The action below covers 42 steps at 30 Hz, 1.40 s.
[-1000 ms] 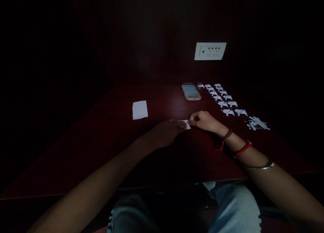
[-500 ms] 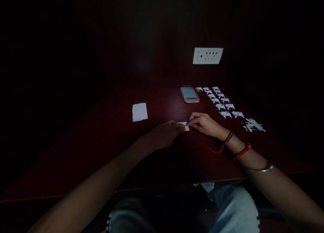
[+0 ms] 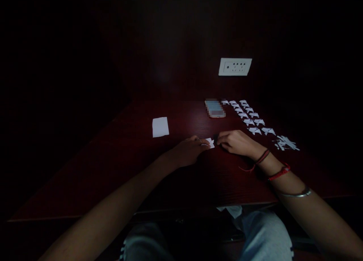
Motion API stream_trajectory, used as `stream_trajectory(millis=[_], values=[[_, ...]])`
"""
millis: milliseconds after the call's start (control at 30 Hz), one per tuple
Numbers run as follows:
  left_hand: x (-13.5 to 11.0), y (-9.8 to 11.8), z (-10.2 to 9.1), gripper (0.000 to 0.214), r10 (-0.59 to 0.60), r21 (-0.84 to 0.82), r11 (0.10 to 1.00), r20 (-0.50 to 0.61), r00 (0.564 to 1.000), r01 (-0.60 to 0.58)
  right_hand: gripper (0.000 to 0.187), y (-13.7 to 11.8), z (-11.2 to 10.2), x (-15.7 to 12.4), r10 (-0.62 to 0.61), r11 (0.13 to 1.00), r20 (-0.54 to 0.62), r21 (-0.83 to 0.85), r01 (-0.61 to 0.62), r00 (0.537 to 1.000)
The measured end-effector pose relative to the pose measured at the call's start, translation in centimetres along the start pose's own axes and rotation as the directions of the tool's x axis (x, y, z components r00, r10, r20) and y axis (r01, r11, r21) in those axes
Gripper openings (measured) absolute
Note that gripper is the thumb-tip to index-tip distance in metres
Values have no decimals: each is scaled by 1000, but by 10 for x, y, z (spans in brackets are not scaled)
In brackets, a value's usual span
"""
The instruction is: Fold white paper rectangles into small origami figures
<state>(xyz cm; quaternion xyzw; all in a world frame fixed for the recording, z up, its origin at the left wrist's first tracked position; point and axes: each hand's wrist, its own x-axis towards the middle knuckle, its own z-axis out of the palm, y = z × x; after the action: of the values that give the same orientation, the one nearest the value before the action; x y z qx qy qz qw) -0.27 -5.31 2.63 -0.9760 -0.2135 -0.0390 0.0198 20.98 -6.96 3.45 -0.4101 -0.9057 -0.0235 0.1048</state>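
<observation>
My left hand (image 3: 193, 150) rests on the dark red table, its thumb and fingers closed on a small folded piece of white paper (image 3: 211, 143). Part of the paper lies under those fingers; a pointed flap shows at its right end. Just right of it is my right hand (image 3: 234, 142), with curled fingers drawn together and a narrow gap to the paper. Nothing shows between its fingertips. A square sheet of white paper (image 3: 160, 127) lies flat to the left, beyond my left forearm.
Several folded white paper shapes (image 3: 254, 130) stand in two rows at the right. Nearer lies a heap of thin paper strips (image 3: 286, 143). A phone (image 3: 214, 108) lies toward the back, below a wall socket (image 3: 235, 67). The table's front edge (image 3: 198, 207) runs above my knees.
My right hand has come off the folded paper and shifted slightly right, leaving a pointed flap in sight. My left hand keeps its hold. The whole view has shifted a little.
</observation>
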Motion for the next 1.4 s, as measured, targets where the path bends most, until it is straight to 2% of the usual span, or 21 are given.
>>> stream_trajectory(millis=[200,333,467,733,1000,1233,1400], values=[[-4,-1,4,51,-53,4,999,-36,998,53,25,0,0,4,68,985,-125,164,-47,990],[-4,-4,7,55,-21,-24,999,35,999,22,20,1,4,6,78,968,-74,243,-57,994],[-7,-3,7,54,-38,-29,999,11,999,38,15,0,8,8,101,959,-54,273,-82,993],[-8,-2,8,53,-34,-1,999,-19,999,34,10,-3,12,13,156,948,-99,293,-121,983],[-7,-1,4,51,-52,2,999,-7,999,52,8,-3,19,16,274,883,-77,415,-219,959],[-4,-4,3,50,-39,9,999,-12,999,39,10,-3,22,17,258,884,-104,427,-191,961],[-2,-6,4,49,-21,-7,1000,-31,999,21,10,-4,19,16,137,929,-138,361,-79,981]])
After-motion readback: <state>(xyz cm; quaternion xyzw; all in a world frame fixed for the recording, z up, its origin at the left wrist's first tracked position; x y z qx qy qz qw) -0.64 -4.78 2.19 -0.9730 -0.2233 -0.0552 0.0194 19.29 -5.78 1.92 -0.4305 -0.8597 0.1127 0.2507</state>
